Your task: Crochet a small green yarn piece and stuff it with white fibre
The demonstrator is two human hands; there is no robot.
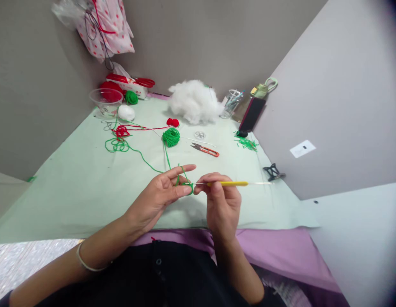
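My left hand (pixel 166 187) pinches a small piece of green crochet work (pixel 189 186) between thumb and fingers. Green yarn runs over its raised index finger and back toward a green yarn ball (pixel 171 137) on the table. In my right hand (pixel 221 196) is a crochet hook with a yellow handle (pixel 231 183), gripped like a pencil. Its thin metal tip points left and meets the green work; the other metal end sticks out to the right. Exactly how the tip sits in the stitches is too small to tell.
Orange-handled thread snips (pixel 206 149) lie beyond my right hand. White stuffing (pixel 196 101), a jar of tools (pixel 232 103), a bottle (pixel 260 90) and a dark phone (pixel 252 114) stand behind. Loose red yarn (pixel 122 131), a clear tub (pixel 105 104) and green scraps (pixel 246 143) lie around.
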